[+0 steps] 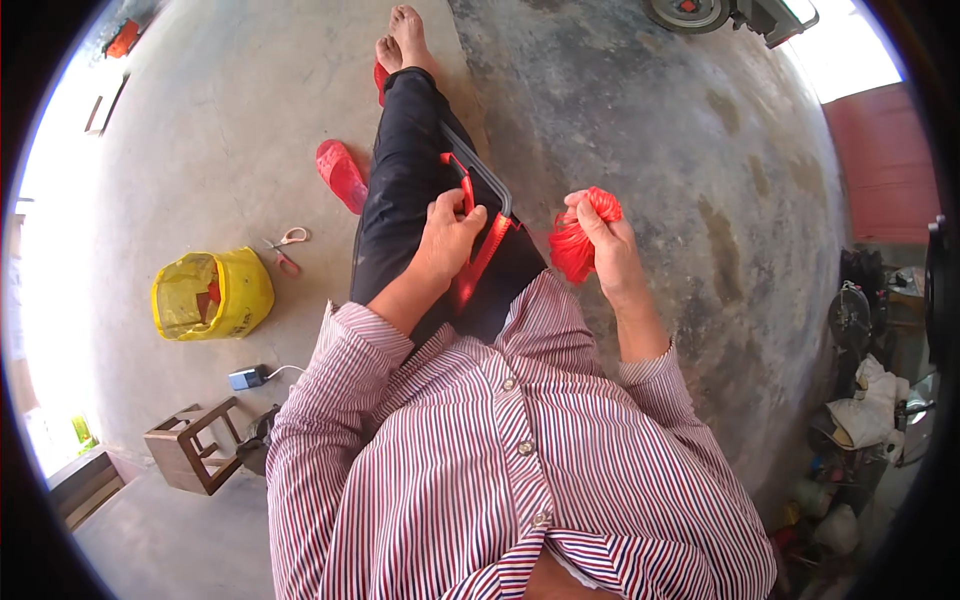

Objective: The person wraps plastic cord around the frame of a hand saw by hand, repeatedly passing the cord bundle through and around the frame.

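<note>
Across my dark trousers lies a dark grey bar frame with a bent corner. A red woven strip runs along it toward my lap. My left hand is closed over the frame, with thumb and fingers pinching a red cord beside the bar. To the right of my legs, my right hand is raised and closed around a looped bundle of red cord. Part of that bundle shows above the fist and part hangs to its left.
At left stand a yellow bag with red pieces inside, scissors, a small dark box with a white cable, and a wooden stool. A red slipper lies by my legs. Clutter lines the right side.
</note>
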